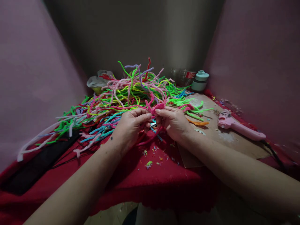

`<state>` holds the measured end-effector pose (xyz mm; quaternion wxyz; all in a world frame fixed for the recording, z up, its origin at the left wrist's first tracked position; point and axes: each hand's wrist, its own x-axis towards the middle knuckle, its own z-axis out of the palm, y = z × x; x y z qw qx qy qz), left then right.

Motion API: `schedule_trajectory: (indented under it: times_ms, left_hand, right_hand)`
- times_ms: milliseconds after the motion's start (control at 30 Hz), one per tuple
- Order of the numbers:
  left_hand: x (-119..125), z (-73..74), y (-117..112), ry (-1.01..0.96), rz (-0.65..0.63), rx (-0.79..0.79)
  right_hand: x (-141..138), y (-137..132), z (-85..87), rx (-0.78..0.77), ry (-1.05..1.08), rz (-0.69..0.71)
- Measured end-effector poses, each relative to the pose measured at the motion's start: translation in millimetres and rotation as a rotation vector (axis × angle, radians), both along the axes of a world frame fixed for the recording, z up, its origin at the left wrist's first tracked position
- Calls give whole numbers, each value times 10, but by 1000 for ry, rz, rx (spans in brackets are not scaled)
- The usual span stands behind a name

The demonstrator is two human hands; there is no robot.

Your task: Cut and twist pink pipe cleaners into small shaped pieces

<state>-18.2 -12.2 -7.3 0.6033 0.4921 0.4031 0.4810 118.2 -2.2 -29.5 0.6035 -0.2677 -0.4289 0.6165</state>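
Observation:
My left hand (pixel 131 125) and my right hand (pixel 173 120) meet over the middle of a red cloth (pixel 150 181), fingertips pinched together. Between them they hold a small bent piece of dark pink pipe cleaner (pixel 155 108), whose loose end trails down under my hands. Just behind them spreads a big heap of pipe cleaners (pixel 131 93) in green, pink, yellow, blue and lilac, some strands sticking up.
A pink glue gun (pixel 236 125) lies on a brown cardboard sheet (pixel 225 137) at the right, its cord running off right. A teal lidded pot (pixel 200 80) and a clear jar (pixel 181 76) stand at the back. A black strip (pixel 35 165) lies left. Pink walls close in on both sides.

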Motion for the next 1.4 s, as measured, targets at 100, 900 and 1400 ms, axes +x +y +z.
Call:
schedule_trajectory:
  times_ms: [100, 900, 1400]
  left_hand:
    - [10, -1, 2, 7, -8, -12]
    - [-19, -77, 0, 489, 216, 619]
    - [-147, 80, 46, 270, -147, 167]
  right_hand:
    - [5, 3, -9, 16, -21, 12]
    - [7, -6, 24, -8, -198, 76]
    - [53, -14, 82, 165, -360, -2]
